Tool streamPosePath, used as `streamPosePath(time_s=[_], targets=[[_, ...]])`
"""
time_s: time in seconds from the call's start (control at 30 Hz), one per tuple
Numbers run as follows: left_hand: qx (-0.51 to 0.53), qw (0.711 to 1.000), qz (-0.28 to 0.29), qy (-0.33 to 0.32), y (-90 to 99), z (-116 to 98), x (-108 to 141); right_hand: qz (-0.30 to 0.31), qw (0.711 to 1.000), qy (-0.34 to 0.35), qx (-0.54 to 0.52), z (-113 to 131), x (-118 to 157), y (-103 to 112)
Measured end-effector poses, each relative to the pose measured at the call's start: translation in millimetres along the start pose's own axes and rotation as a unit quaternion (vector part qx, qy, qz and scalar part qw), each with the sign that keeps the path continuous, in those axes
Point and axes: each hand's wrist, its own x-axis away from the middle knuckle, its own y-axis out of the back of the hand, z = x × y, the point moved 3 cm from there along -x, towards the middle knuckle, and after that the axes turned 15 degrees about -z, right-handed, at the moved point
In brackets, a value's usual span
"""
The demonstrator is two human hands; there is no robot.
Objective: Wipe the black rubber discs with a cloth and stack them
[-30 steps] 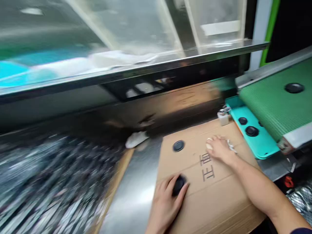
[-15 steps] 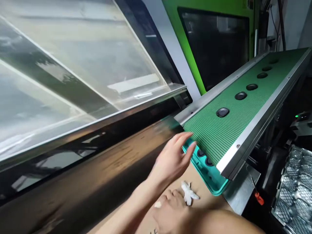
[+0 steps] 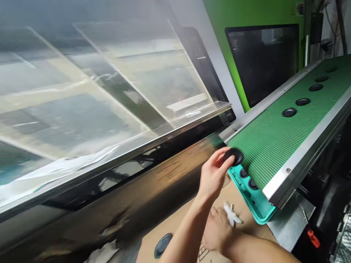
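Note:
My left hand (image 3: 214, 173) pinches a round black disc part (image 3: 236, 156) between thumb and fingers. It is at the near end of the green conveyor belt (image 3: 268, 146), above a teal tray (image 3: 261, 218). Lower down, my right hand (image 3: 218, 226) lies over the brown cardboard (image 3: 248, 233) with its fingers curled. The left forearm partly covers it, and what it holds, if anything, is hidden. A crumpled white scrap (image 3: 232, 214) lies beside its fingers. On the cardboard at the lower left is another black disc (image 3: 163, 245).
Several more black discs (image 3: 289, 112) sit along the belt, which has a metal side rail (image 3: 309, 157). Smaller dark round pieces (image 3: 252, 183) lie in the tray. A machine with clear panels (image 3: 153, 91) stands at the left. A red-handled tool (image 3: 313, 238) is at the lower right.
My left hand was empty over the tray and now has a black disc. The nearest disc is gone from the belt. The view has shifted left, bringing the disc on the cardboard into sight.

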Motion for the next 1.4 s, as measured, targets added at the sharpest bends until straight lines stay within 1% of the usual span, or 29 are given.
streamPosePath(time_s=[0.03,0.07,0.1,0.13,0.17,0.2,0.23,0.27,0.33,0.4,0.43,0.47,0.5,0.53,0.63,0.7,0.77,0.83,0.87,1.0,1.1,1.13,1.23,1.27,1.37,1.4], targets=[[0.003,0.999,-0.043,0.033,39.7,11.4,7.7,0.013,1.000,0.001,0.017,1.5,1.7,1.9],[0.022,0.991,-0.107,0.071,79.3,25.7,17.0,0.023,0.999,0.002,0.033,1.4,2.7,5.0],[0.047,0.977,-0.180,0.101,116.0,42.2,28.7,0.029,0.999,-0.002,0.045,-0.5,3.3,9.0],[0.068,0.960,-0.238,0.131,146.9,60.5,43.2,0.024,0.998,-0.019,0.050,-4.4,3.3,13.9],[0.089,0.941,-0.288,0.152,171.0,79.2,59.8,0.003,0.998,-0.041,0.046,-9.5,2.8,19.7],[0.106,0.928,-0.314,0.171,186.7,97.9,77.3,-0.024,0.997,-0.059,0.036,-14.9,1.9,25.3],[0.118,0.921,-0.323,0.184,194.9,115.3,94.2,-0.054,0.996,-0.061,0.020,-19.6,0.4,30.3],[0.127,0.919,-0.315,0.198,196.4,130.9,108.6,-0.091,0.994,-0.059,0.003,-23.9,-1.5,34.9],[0.149,0.921,-0.284,0.222,188.4,154.7,125.3,-0.163,0.984,-0.048,-0.046,-29.1,-6.3,41.2],[0.188,0.923,-0.259,0.214,180.3,165.2,122.9,-0.227,0.969,-0.042,-0.091,-28.6,-9.3,44.3],[0.208,0.924,-0.252,0.201,179.6,166.1,116.7,-0.243,0.964,-0.030,-0.104,-25.2,-9.1,44.3],[0.232,0.922,-0.246,0.189,181.3,165.1,109.0,-0.244,0.963,-0.013,-0.110,-19.8,-7.5,43.3],[0.259,0.918,-0.238,0.186,184.8,163.2,101.4,-0.228,0.968,0.015,-0.107,-12.5,-4.6,41.1],[0.289,0.909,-0.226,0.196,189.0,161.0,94.7,-0.200,0.974,0.045,-0.098,-4.4,-0.7,38.0],[0.383,0.865,-0.182,0.267,201.8,156.0,84.7,-0.106,0.987,0.117,-0.041,16.5,9.5,26.9],[0.412,0.843,-0.175,0.299,208.6,154.7,84.8,-0.074,0.989,0.130,-0.004,22.0,8.3,21.2],[0.409,0.839,-0.184,0.308,212.5,155.1,86.6,-0.073,0.991,0.107,0.022,20.5,1.3,17.9],[0.391,0.844,-0.190,0.313,212.7,156.6,88.3,-0.087,0.993,0.066,0.037,16.6,-5.3,16.7],[0.386,0.846,-0.192,0.313,212.0,157.1,88.7,-0.090,0.994,0.056,0.037,16.1,-6.8,16.5],[0.400,0.844,-0.208,0.292,208.8,155.7,88.1,-0.078,0.993,0.085,0.027,23.5,-3.6,18.6],[0.391,0.848,-0.203,0.294,205.7,152.5,88.8,-0.112,0.992,0.042,0.046,25.6,-1.3,23.6],[0.389,0.848,-0.201,0.298,204.6,151.3,89.1,-0.115,0.992,0.042,0.043,26.9,-0.4,24.4],[0.399,0.844,-0.194,0.300,202.4,148.2,88.8,-0.088,0.992,0.093,0.012,32.5,2.2,23.0],[0.399,0.846,-0.195,0.297,202.5,147.5,88.3,-0.088,0.992,0.094,0.009,32.5,2.1,22.6],[0.389,0.850,-0.209,0.288,205.4,146.7,87.7,-0.133,0.990,0.035,0.013,25.9,-0.5,24.2],[0.391,0.848,-0.209,0.292,206.7,146.8,88.0,-0.139,0.990,0.025,0.003,23.6,-0.8,25.0]])
